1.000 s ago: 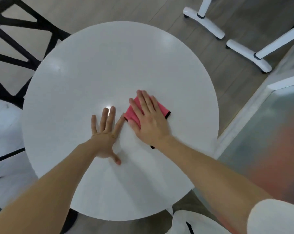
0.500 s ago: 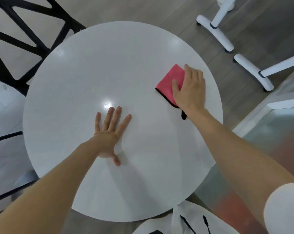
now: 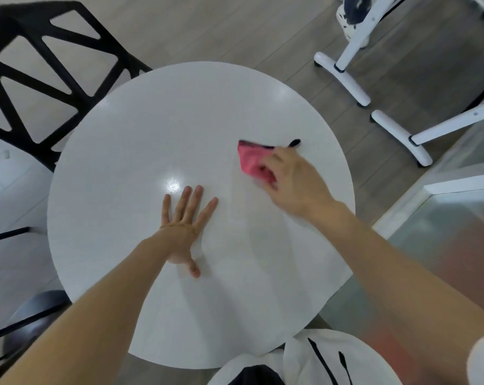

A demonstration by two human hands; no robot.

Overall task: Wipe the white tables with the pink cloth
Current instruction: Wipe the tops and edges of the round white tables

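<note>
Both hands are on the white round table, well apart from each other. The left hand lies flat, palm down, fingers straight and spread, thumb pointing back toward the person, holding nothing; it rests near the middle of the top, just beside a bright spot of reflected light. The right hand is farther out and to the right, near the table's right edge, and grips the pink cloth; its fingers curl over the far side of the cloth and the thumb closes on the near side, though motion blur softens the detail.

The cloth is bunched into a wedge that sticks out from the right hand toward the table's middle, lying on the top; dark edging runs along its far side, and a black tab pokes out just beyond the fingertips. The cloth is well apart from the left hand, to the right of it and beyond its fingertips.

Around the table: a black chair stands at the far left, close against the rim; white legs of some stand rest on the wooden floor at the upper right; a glass panel in a white frame fills the right side; a white garment with black stripes shows at the bottom edge.
</note>
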